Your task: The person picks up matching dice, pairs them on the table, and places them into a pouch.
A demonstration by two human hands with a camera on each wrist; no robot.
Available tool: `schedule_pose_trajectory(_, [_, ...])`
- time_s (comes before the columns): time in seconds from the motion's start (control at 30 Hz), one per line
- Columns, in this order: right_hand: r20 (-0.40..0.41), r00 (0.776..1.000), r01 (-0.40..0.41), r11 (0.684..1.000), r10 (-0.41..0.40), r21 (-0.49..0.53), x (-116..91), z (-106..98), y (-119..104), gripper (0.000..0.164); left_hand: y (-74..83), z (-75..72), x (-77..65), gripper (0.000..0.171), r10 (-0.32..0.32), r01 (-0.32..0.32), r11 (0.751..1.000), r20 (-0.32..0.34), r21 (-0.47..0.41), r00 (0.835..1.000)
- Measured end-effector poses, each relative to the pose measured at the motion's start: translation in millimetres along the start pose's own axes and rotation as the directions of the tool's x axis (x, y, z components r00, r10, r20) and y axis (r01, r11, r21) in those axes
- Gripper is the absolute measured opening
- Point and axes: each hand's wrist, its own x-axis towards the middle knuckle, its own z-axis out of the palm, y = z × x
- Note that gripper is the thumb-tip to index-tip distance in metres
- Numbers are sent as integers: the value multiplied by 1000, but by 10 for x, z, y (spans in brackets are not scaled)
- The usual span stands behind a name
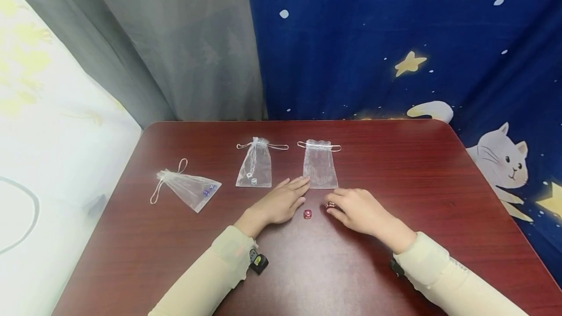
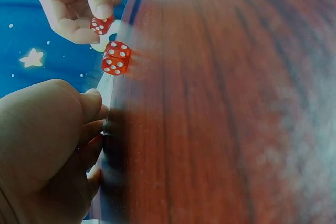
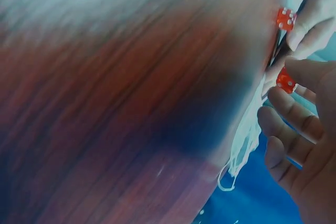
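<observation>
My right hand (image 1: 356,210) pinches a red die (image 2: 101,25) with white dots between thumb and forefinger, just above the table. A second red die (image 1: 308,214) sits on the tabletop between the two hands. My left hand (image 1: 284,202) rests on the table with its fingers extended, the fingertips at the lower left corner of a flat white organza drawstring pouch (image 1: 321,167). That pouch lies just beyond both hands, its cords out to the sides. In the right wrist view, the pinched die (image 3: 286,81) shows between thumb and fingertip.
A second organza pouch (image 1: 259,162) holding white dice lies left of the flat one. Farther left is a pouch (image 1: 189,187) with blue dice, lying tilted. The dark red wooden table (image 1: 395,160) ends at curtains (image 1: 351,62) behind.
</observation>
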Motion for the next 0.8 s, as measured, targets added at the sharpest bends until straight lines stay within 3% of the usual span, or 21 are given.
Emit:
schedule_pose_trajectory(0.3, [96,994,60,998,-58,-14,49,75,-122,14,3,-6,-2,51,1,-1,1000,3,-1,1000])
schedule_pose_trajectory(0.8, [105,993,57,998,-59,25,73,128,-132,17,-8,1,-3,51,-1,1,1000,6,-10,1000])
